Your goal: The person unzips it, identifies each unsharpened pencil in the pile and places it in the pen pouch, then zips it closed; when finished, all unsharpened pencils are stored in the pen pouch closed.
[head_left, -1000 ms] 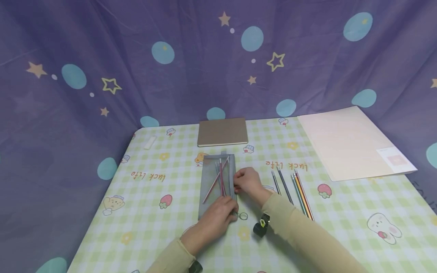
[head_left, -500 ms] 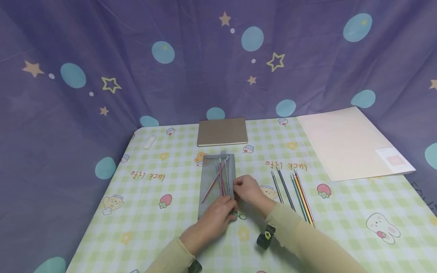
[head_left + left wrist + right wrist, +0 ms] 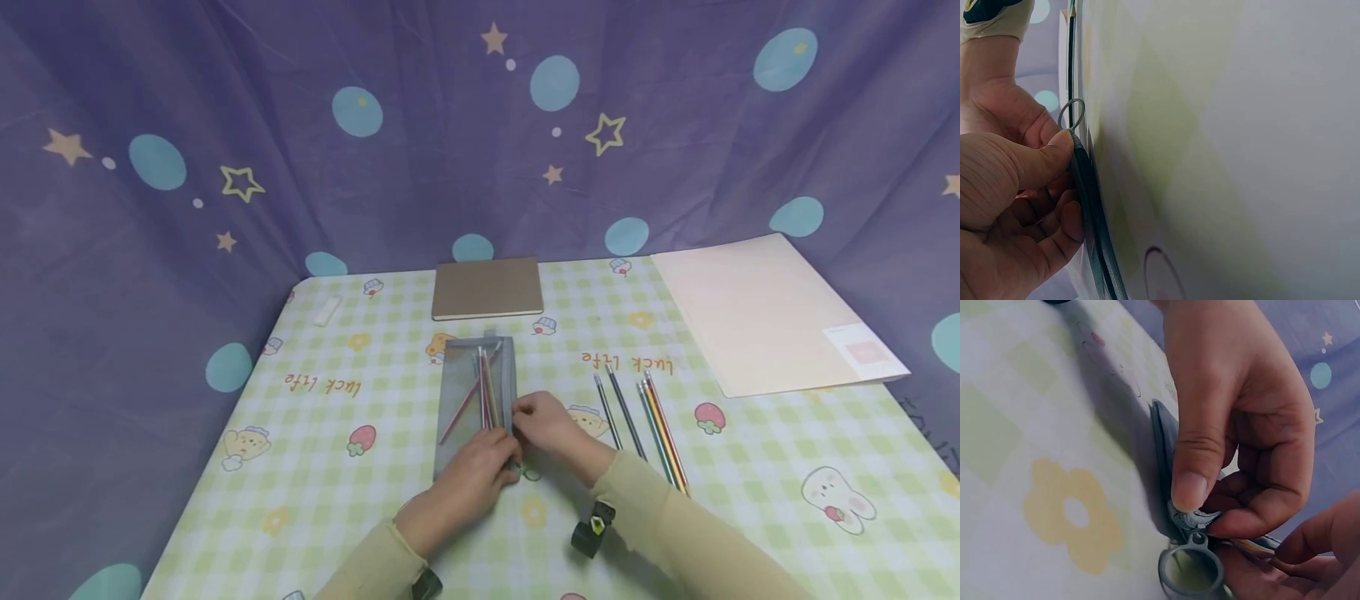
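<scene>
A grey mesh pencil pouch (image 3: 456, 400) lies lengthwise at mid-table with several pencils (image 3: 487, 387) showing through it, some crossing each other. Across its near end rests my left hand (image 3: 478, 467); in the left wrist view its thumb and fingers (image 3: 1060, 147) pinch the zippered edge by a ring (image 3: 1072, 114). My right hand (image 3: 546, 421) is at the pouch's right side. Seen from the right wrist, its thumb and index finger (image 3: 1190, 490) pinch the zipper edge (image 3: 1163, 450), just above the ring on its small loop. My left palm hides the pouch's near end.
Right of the pouch lie several loose pencils (image 3: 663, 433), two dark ones (image 3: 626, 408) apart from the coloured group. Behind stands a brown notebook (image 3: 487, 287) lying flat. A white eraser-like block (image 3: 327, 312) is at back left, a pale folder (image 3: 757, 321) at back right.
My right hand has slid a little toward me along the pouch's edge. Pencils inside have shifted, and a tan one now shows. The left hand holds nearly the same place.
</scene>
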`<move>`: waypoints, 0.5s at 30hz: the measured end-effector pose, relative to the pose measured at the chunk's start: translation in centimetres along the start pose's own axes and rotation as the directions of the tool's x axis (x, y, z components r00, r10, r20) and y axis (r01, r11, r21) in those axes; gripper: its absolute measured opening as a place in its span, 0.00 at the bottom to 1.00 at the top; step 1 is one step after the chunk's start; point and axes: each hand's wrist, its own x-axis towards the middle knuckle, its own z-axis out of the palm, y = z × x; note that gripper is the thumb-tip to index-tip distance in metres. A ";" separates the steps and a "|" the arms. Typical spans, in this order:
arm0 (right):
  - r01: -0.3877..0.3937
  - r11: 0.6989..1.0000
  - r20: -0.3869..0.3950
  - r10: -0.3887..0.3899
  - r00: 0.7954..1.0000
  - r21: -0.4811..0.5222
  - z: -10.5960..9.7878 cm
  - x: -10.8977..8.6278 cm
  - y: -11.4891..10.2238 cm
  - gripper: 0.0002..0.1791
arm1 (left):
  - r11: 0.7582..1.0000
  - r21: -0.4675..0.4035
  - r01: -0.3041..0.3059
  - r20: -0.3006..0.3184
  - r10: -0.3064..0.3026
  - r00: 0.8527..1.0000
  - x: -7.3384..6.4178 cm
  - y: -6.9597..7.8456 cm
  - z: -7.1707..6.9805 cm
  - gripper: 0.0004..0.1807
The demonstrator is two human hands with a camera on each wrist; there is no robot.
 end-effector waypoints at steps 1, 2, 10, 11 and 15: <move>0.007 1.000 0.005 -0.007 1.000 -0.002 0.0 -0.1 0.0 0.14 | 1.000 -0.002 0.001 0.001 -0.001 1.000 0.0 0.0 0.0 0.08; 0.017 1.000 0.011 -0.017 1.000 0.003 0.0 -0.2 0.0 0.14 | 1.000 -0.004 0.002 0.002 -0.002 1.000 0.0 0.0 0.0 0.08; 0.018 0.997 0.045 -0.021 0.999 0.076 -0.2 -0.4 0.1 0.14 | 1.000 -0.006 -0.007 -0.003 0.007 1.000 0.1 -0.1 0.1 0.07; 0.013 0.997 0.046 -0.016 0.999 0.072 -0.2 -0.3 0.1 0.12 | 1.000 -0.006 -0.007 -0.004 0.007 1.000 0.1 -0.1 0.1 0.07; -0.013 0.997 0.048 0.009 0.999 0.076 -0.7 -0.2 0.2 0.10 | 1.000 0.002 -0.009 -0.004 0.009 1.000 0.2 -0.2 0.2 0.08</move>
